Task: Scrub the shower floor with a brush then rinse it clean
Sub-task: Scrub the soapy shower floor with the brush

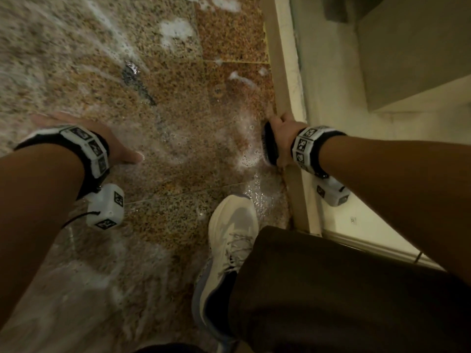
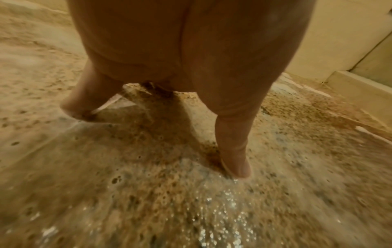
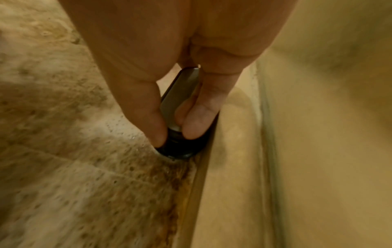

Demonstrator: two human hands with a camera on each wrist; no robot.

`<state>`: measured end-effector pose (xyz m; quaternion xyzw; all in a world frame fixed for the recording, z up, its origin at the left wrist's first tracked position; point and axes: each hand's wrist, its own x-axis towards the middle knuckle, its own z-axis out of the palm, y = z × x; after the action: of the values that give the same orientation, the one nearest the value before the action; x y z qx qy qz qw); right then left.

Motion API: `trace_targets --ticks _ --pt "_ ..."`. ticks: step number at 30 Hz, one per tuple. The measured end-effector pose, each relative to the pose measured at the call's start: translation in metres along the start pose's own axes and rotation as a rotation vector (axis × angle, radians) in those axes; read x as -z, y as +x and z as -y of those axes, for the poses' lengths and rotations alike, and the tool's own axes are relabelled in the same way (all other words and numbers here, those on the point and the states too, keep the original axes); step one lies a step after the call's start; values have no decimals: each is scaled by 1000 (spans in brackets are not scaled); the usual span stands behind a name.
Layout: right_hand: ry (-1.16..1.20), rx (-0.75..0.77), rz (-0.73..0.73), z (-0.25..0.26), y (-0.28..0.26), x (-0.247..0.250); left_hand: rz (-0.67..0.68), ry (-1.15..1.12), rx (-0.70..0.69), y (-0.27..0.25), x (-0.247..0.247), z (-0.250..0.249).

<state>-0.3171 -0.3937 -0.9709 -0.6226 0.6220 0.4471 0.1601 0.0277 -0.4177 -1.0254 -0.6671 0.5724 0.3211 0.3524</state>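
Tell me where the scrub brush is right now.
The brush is in the right hand, pressed on the foamy floor against the curb, right of centre in the head view.

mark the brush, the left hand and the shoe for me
brush (image 3: pixel 180 94): right wrist view, on its shiny back between the fingers.
left hand (image 1: pixel 112 138): head view, on the back of the hand.
shoe (image 1: pixel 229 225): head view, on its white toe.

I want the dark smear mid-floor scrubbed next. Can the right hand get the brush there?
Probably yes: the right hand already grips the brush by the curb, and only open soapy floor lies toward the smear.
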Motion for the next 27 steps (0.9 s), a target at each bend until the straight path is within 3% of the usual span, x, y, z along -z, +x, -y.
trace_targets --ticks 3,7,14,17,23,27 --pt "72 35 -9 4 -7 -12 20 -3 -5 1 0 1" --pt "91 154 -127 18 -1 -19 6 35 -1 7 -1 4" --pt "66 138 -11 3 -1 -26 15 -40 -30 0 -2 3" --pt "81 190 -51 2 -1 -30 22 -46 -42 -2 -1 3" --pt "278 -52 -98 -6 4 -9 20 -47 -53 -4 0 4" --pt "390 -74 -148 -5 2 -2 28 -35 -45 -4 2 3"
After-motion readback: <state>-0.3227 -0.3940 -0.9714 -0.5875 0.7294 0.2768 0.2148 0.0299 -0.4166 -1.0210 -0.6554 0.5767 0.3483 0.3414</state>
